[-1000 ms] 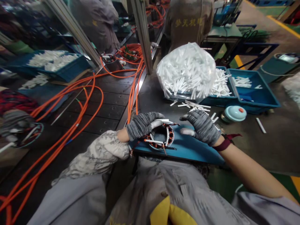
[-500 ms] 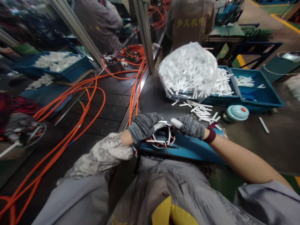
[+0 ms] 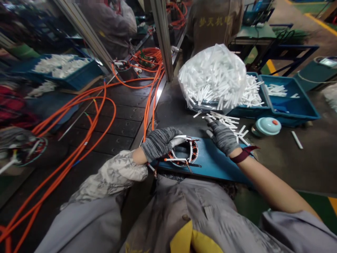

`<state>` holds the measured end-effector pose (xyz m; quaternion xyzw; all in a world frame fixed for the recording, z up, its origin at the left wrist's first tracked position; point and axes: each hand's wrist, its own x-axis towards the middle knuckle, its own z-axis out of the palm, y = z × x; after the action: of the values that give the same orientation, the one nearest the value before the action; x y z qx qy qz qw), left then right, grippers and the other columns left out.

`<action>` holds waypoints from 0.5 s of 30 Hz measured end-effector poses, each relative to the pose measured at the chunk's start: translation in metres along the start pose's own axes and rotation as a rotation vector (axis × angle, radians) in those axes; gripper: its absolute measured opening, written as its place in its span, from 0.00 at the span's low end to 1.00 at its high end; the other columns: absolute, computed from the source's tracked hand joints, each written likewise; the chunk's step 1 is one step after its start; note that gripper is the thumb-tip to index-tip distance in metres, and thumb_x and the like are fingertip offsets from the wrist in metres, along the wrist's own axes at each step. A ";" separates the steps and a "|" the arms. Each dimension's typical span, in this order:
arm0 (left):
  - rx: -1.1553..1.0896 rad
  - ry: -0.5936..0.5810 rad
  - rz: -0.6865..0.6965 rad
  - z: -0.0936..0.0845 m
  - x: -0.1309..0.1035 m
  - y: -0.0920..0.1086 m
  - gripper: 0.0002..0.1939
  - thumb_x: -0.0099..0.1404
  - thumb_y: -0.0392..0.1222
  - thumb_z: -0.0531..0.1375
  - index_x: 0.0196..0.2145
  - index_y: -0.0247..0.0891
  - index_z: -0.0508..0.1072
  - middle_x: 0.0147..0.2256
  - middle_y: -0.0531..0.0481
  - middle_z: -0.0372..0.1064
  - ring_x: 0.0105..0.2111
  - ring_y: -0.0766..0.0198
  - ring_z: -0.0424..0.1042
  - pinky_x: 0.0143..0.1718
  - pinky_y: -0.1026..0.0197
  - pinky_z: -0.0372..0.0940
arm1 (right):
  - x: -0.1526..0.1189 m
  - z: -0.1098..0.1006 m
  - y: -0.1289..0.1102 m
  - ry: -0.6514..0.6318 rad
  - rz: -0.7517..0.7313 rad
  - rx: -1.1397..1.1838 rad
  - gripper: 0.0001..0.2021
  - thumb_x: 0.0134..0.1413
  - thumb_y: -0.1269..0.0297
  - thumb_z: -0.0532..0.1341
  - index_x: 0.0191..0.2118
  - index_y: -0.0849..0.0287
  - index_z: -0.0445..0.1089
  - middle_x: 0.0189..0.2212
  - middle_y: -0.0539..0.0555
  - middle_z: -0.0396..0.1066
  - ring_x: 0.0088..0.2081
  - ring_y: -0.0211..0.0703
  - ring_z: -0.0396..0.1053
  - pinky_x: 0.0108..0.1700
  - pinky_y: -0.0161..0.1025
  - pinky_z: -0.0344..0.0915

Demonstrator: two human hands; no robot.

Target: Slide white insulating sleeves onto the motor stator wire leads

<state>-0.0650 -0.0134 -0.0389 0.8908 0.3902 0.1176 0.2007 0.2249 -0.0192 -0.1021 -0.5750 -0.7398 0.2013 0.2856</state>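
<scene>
My left hand [image 3: 162,141], in a striped grey glove, is closed at the upper left of a round wound ring [image 3: 195,151], pinching a white sleeve [image 3: 181,136] on it. More white sleeves and copper-coloured leads stick out of the ring, which rests on a blue board [image 3: 214,165]. To the right, my right hand [image 3: 222,136], gloved as well, has its fingers apart beside a loose pile of white tubes [image 3: 226,120]. Nothing shows between those fingers.
Behind the pile are a clear bag of white tubes [image 3: 213,77] and blue bins [image 3: 305,102]. A round light-blue container [image 3: 267,126] stands at the right. Orange hoses [image 3: 105,105] cross the left; other people work nearby.
My right hand has left the ring and moved right and forward to the pile of tubes, its fingers now spread. My left hand has stayed at the ring.
</scene>
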 end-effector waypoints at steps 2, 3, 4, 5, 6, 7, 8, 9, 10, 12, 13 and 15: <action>0.001 -0.003 -0.001 0.001 -0.001 -0.001 0.18 0.75 0.48 0.52 0.52 0.39 0.75 0.49 0.46 0.77 0.51 0.57 0.76 0.57 0.54 0.68 | -0.004 -0.001 -0.005 0.016 -0.079 -0.059 0.28 0.63 0.47 0.59 0.61 0.61 0.68 0.60 0.69 0.65 0.60 0.64 0.64 0.61 0.64 0.61; 0.002 -0.003 0.000 0.001 -0.001 -0.002 0.19 0.75 0.48 0.51 0.53 0.39 0.75 0.50 0.45 0.77 0.51 0.57 0.75 0.58 0.54 0.68 | -0.008 -0.003 -0.010 -0.010 -0.136 -0.034 0.30 0.63 0.46 0.60 0.63 0.59 0.67 0.62 0.67 0.63 0.62 0.64 0.62 0.63 0.63 0.60; -0.001 -0.003 0.000 0.001 -0.001 -0.002 0.19 0.75 0.48 0.51 0.54 0.38 0.74 0.51 0.45 0.76 0.52 0.56 0.75 0.58 0.53 0.67 | -0.013 -0.003 -0.015 -0.058 -0.186 0.040 0.30 0.63 0.46 0.60 0.65 0.57 0.65 0.63 0.65 0.62 0.64 0.61 0.61 0.64 0.62 0.59; -0.007 -0.003 -0.001 0.001 -0.002 -0.003 0.20 0.75 0.48 0.51 0.55 0.38 0.74 0.52 0.44 0.76 0.53 0.56 0.74 0.59 0.53 0.67 | -0.017 -0.003 -0.020 -0.118 -0.218 0.158 0.29 0.64 0.46 0.59 0.65 0.54 0.64 0.63 0.62 0.63 0.64 0.58 0.62 0.65 0.60 0.60; -0.019 -0.008 -0.004 0.000 -0.002 -0.003 0.20 0.75 0.48 0.51 0.56 0.37 0.74 0.53 0.44 0.75 0.54 0.55 0.74 0.60 0.53 0.66 | -0.021 -0.002 -0.025 -0.176 -0.227 0.295 0.27 0.66 0.46 0.58 0.65 0.52 0.64 0.62 0.59 0.66 0.63 0.55 0.64 0.65 0.57 0.60; -0.039 -0.022 -0.009 -0.001 -0.003 -0.004 0.20 0.75 0.48 0.51 0.56 0.37 0.74 0.53 0.44 0.75 0.54 0.55 0.74 0.60 0.53 0.66 | -0.023 0.001 -0.029 -0.224 -0.213 0.429 0.24 0.68 0.47 0.56 0.64 0.50 0.66 0.60 0.57 0.68 0.61 0.52 0.66 0.64 0.55 0.61; -0.071 -0.039 -0.019 -0.003 -0.003 -0.004 0.20 0.75 0.48 0.50 0.56 0.37 0.74 0.53 0.44 0.76 0.54 0.56 0.74 0.59 0.54 0.66 | -0.024 0.005 -0.033 -0.259 -0.188 0.546 0.22 0.69 0.48 0.55 0.62 0.50 0.68 0.58 0.56 0.71 0.59 0.50 0.68 0.64 0.53 0.62; -0.115 -0.067 -0.032 -0.005 -0.004 -0.004 0.21 0.74 0.48 0.50 0.55 0.37 0.74 0.51 0.45 0.76 0.52 0.56 0.75 0.58 0.55 0.67 | -0.023 0.009 -0.036 -0.287 -0.163 0.640 0.21 0.69 0.48 0.55 0.59 0.50 0.71 0.56 0.56 0.73 0.58 0.49 0.69 0.63 0.52 0.64; -0.165 -0.101 -0.048 -0.008 -0.005 -0.003 0.20 0.74 0.48 0.51 0.54 0.37 0.75 0.49 0.45 0.77 0.50 0.57 0.76 0.55 0.56 0.68 | -0.020 0.014 -0.038 -0.313 -0.147 0.710 0.21 0.68 0.48 0.56 0.58 0.51 0.72 0.54 0.56 0.74 0.56 0.49 0.71 0.61 0.51 0.65; -0.241 -0.159 -0.087 -0.013 -0.007 -0.003 0.20 0.73 0.49 0.52 0.51 0.37 0.77 0.45 0.47 0.79 0.45 0.57 0.78 0.50 0.58 0.70 | -0.010 0.020 -0.042 -0.393 -0.157 0.786 0.22 0.65 0.47 0.60 0.58 0.52 0.72 0.53 0.56 0.75 0.55 0.49 0.71 0.59 0.49 0.67; -0.253 -0.173 -0.106 -0.015 -0.008 -0.003 0.20 0.72 0.50 0.53 0.50 0.37 0.77 0.43 0.47 0.79 0.43 0.57 0.78 0.49 0.58 0.71 | -0.003 0.022 -0.044 -0.439 -0.181 0.788 0.22 0.64 0.47 0.61 0.58 0.52 0.71 0.53 0.56 0.75 0.54 0.48 0.71 0.58 0.49 0.67; -0.222 -0.163 -0.136 -0.018 -0.011 -0.003 0.18 0.71 0.49 0.54 0.48 0.37 0.78 0.40 0.48 0.79 0.42 0.56 0.78 0.48 0.58 0.71 | 0.011 0.023 -0.049 -0.502 -0.239 0.711 0.21 0.66 0.47 0.59 0.56 0.54 0.72 0.51 0.56 0.75 0.52 0.47 0.71 0.56 0.49 0.68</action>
<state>-0.0805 -0.0151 -0.0247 0.8414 0.4167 0.0734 0.3363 0.1723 -0.0204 -0.0865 -0.2850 -0.7323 0.5417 0.2984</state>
